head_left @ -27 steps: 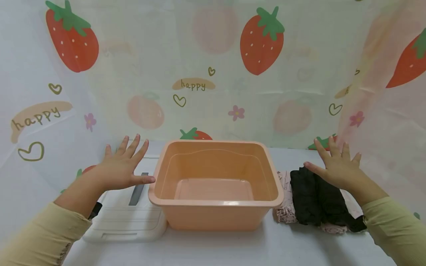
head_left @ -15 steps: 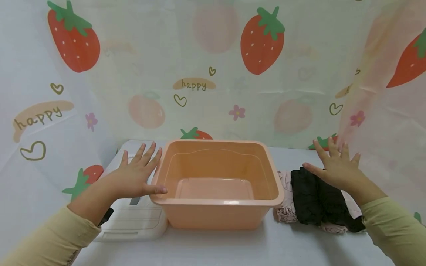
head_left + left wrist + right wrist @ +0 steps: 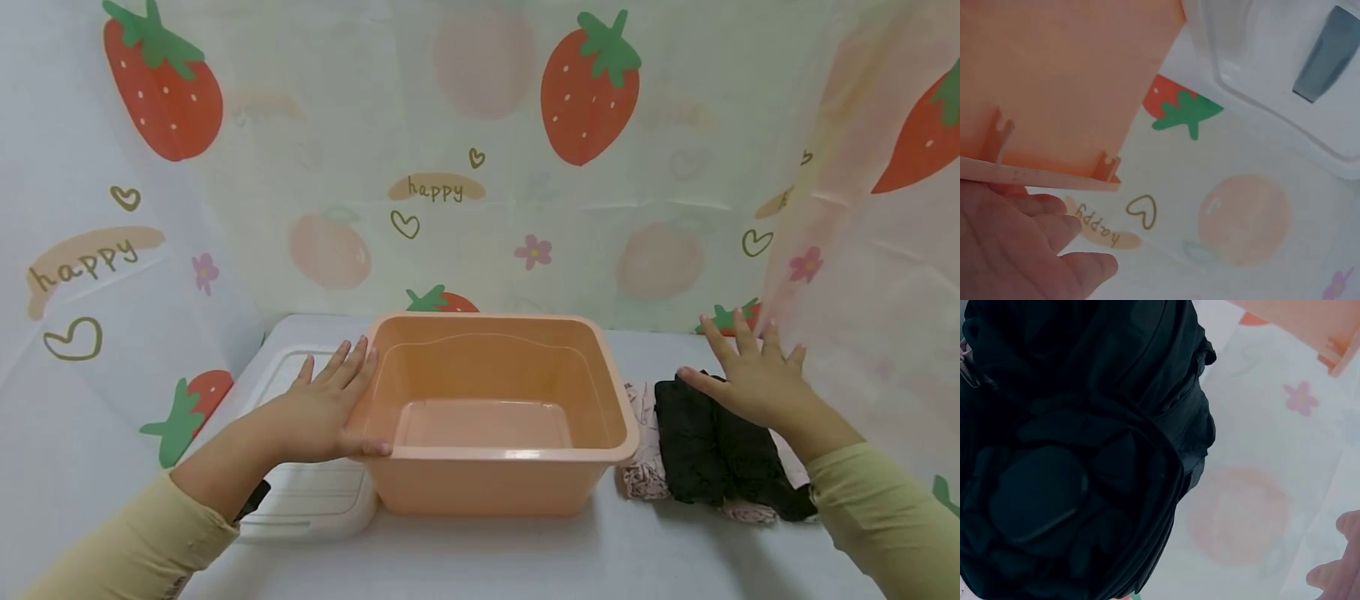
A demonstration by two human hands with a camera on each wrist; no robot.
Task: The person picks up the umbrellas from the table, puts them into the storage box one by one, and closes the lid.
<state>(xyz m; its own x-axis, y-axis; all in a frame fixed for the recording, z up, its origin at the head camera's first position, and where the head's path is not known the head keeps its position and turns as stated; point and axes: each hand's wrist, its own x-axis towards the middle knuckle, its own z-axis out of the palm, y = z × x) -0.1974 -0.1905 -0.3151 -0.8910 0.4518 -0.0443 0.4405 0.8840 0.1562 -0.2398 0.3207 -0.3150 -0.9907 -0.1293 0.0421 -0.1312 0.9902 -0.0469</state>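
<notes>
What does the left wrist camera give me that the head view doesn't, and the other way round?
Left wrist only: the grey strip on the white plastic lid, and the notched ribs under the rim of the peach plastic tub.

Head only: the tub's interior, the right hand, the folded black clothes and the pink patterned fabric beside them.

Both: the left hand at the tub's rim, the tub, the lid, and the strawberry-print backdrop with "happy" lettering.
</notes>
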